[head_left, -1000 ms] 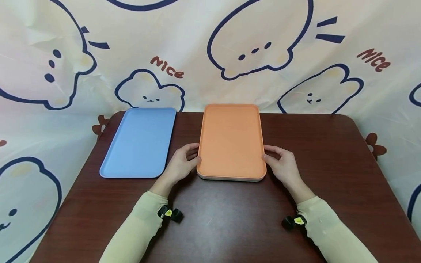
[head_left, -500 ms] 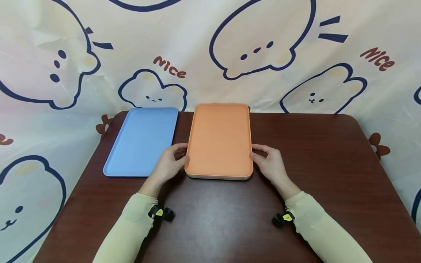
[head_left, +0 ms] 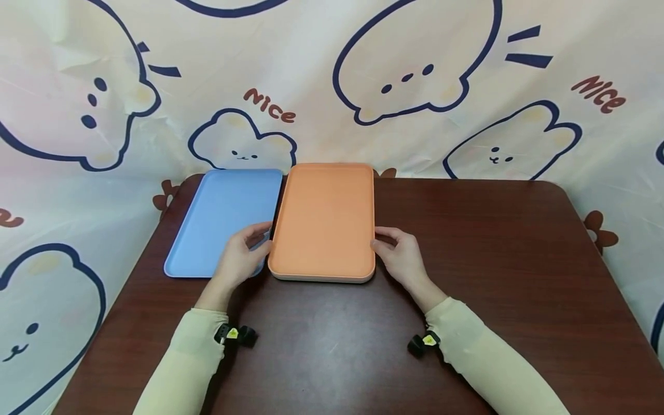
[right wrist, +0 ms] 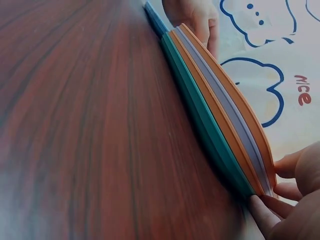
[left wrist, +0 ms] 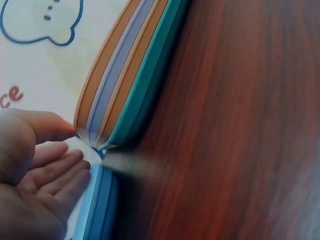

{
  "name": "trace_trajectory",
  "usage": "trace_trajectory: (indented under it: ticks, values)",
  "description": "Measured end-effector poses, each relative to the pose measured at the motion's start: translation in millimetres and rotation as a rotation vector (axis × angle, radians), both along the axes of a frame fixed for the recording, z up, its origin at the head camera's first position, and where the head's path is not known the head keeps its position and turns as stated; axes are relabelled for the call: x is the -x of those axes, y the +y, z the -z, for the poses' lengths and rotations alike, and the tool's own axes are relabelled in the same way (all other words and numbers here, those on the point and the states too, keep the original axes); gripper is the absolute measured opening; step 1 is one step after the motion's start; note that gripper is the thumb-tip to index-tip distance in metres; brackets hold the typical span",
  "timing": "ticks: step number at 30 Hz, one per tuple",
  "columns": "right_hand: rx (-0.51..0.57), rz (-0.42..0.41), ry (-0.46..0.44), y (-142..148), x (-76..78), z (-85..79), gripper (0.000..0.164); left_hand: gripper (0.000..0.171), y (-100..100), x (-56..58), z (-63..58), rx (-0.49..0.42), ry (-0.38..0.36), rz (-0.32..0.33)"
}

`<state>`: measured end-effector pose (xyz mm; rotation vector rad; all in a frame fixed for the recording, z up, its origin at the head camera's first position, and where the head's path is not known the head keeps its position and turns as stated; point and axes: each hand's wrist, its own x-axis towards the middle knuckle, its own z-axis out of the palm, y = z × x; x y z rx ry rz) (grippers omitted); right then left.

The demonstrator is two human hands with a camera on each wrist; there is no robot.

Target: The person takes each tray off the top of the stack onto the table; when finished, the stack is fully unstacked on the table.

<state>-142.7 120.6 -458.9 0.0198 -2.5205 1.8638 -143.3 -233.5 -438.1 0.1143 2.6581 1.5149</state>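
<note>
A stack of rectangular trays [head_left: 324, 225] stands at the back middle of the table, an orange one on top. Seen edge-on in the left wrist view, lilac, orange and green tray rims [left wrist: 145, 85] show beneath it. My left hand [head_left: 240, 253] holds the stack's left side near the front corner, thumb at the upper rim and fingers lower down. On the opposite side, my right hand [head_left: 403, 256] grips the right edge, with fingertips [right wrist: 257, 202] down by the green tray. Just left of the stack lies a blue tray [head_left: 223, 213], partly covered by my left hand.
Dark brown wood-grain table [head_left: 493, 248] extends around the trays, with its back edge close behind them. A pale cloth printed with cartoon figures [head_left: 321, 69] hangs behind and along both sides. Each wrist wears a small black camera.
Both hands have moved left together with the orange-topped stack, bringing it right beside the blue tray. My left hand now overlaps the blue tray, which stays in place.
</note>
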Motion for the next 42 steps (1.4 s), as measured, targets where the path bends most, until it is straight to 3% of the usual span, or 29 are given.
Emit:
trace_trajectory:
  ticks: [6,12,26,34,42]
  values:
    - [-0.003,-0.017,-0.001,-12,0.9,-1.2,0.036,0.052,-12,3.3,3.8,-0.059,-0.089,0.014]
    - [-0.018,-0.027,0.01,-21,2.7,-1.2,0.037,0.054,-16,4.9,1.5,-0.069,-0.124,0.019]
    - [-0.095,-0.06,0.04,-27,8.4,-6.4,0.041,0.059,-17,2.3,2.2,-0.045,-0.128,0.061]
    - [-0.215,-0.004,0.101,-25,9.7,-8.5,0.035,0.053,-14,3.4,1.3,-0.016,-0.131,0.059]
    - [-0.194,0.03,0.128,-24,10.2,-13.6,0.033,0.053,-15,4.1,3.8,-0.048,-0.128,0.083]
